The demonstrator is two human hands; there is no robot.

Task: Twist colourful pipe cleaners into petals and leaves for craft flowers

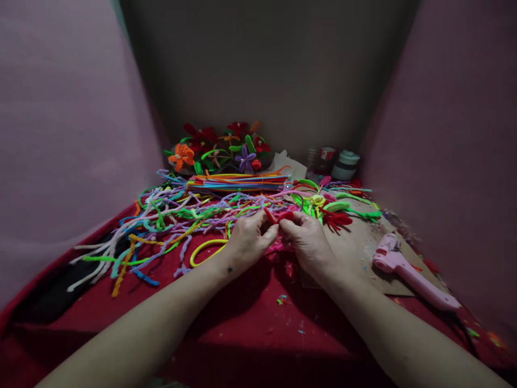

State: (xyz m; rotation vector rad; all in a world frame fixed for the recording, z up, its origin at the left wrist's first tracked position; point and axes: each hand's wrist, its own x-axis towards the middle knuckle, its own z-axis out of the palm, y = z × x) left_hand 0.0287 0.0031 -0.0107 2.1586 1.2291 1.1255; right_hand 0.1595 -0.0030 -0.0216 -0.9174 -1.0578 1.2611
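Note:
Both my hands meet at the middle of a red cloth [242, 323]. My left hand [248, 240] and my right hand [309, 240] are closed, pinching a short red pipe cleaner piece [278, 216] between their fingertips. Just behind them lies a tangled heap of loose pipe cleaners [181, 215] in purple, green, white, orange and blue. A yellow loop [204, 249] lies beside my left wrist.
Finished pipe cleaner flowers [220, 145] stand at the back against the wall, with a straight bundle [238, 182] in front. A pink glue gun [407, 272] lies on cardboard [359, 242] at the right. Two small jars [337, 161] stand at the back right. Pink walls close both sides.

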